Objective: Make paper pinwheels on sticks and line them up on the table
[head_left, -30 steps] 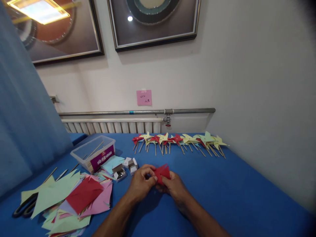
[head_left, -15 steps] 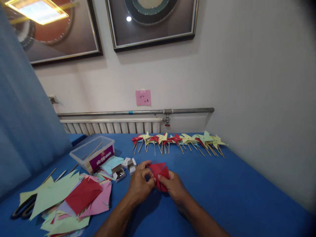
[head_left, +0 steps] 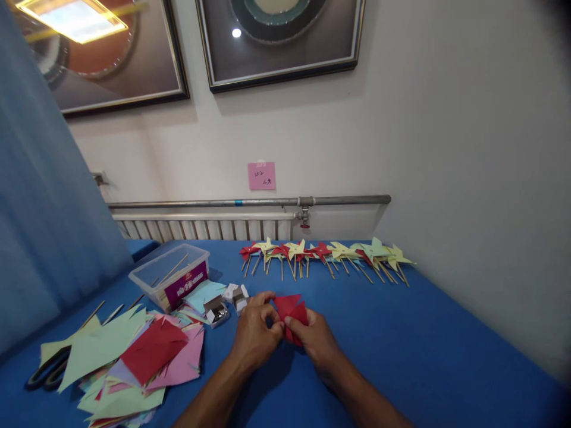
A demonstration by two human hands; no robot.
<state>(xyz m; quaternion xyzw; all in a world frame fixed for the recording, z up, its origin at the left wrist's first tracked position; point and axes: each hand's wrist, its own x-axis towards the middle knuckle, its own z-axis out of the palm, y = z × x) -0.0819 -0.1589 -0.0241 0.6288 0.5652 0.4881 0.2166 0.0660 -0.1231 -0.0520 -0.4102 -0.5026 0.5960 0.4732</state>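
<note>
Red paper (head_left: pixel 292 309), creased into pointed triangular flaps, sits pinched between left hand (head_left: pixel 256 333) and right hand (head_left: pixel 314 342) above the blue cloth table (head_left: pixel 423 351); two small open boxes (head_left: pixel 227 304) lie beside it.

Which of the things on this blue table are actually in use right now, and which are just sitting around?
In use:
- red paper piece, pinched between left hand and right hand

Lying about:
- row of finished pinwheels along the far edge
- pile of cut coloured paper
- clear plastic tub with sticks
- small open boxes
- scissors, partly under the paper
</note>
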